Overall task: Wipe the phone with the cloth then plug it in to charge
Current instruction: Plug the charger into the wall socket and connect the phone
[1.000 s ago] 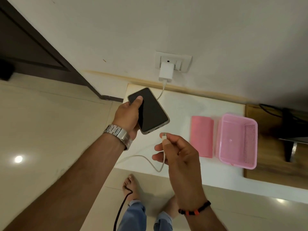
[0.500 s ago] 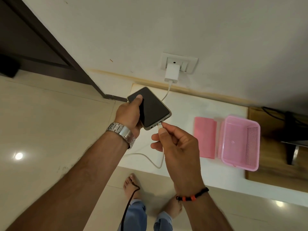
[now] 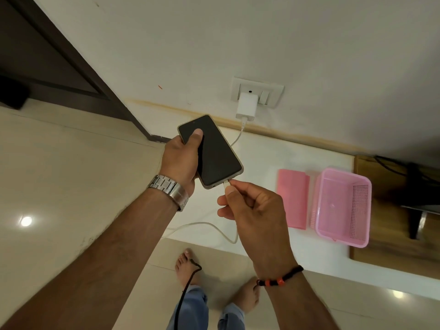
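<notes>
My left hand holds a dark-screened phone in a beige case above the white table, thumb on the glass. My right hand pinches the plug end of a white charging cable, and the plug sits at the phone's bottom edge. The cable loops over the table and runs up to a white charger in the wall socket. A folded pink cloth lies flat on the table to the right.
A pink plastic basket stands right of the cloth. Beyond it is a wooden surface with a dark stand and cables. My bare feet are on the tiled floor below. A dark door frame stands at the left.
My right hand brought the cable plug up from below the phone to its bottom edge. The phone stayed in my left hand.
</notes>
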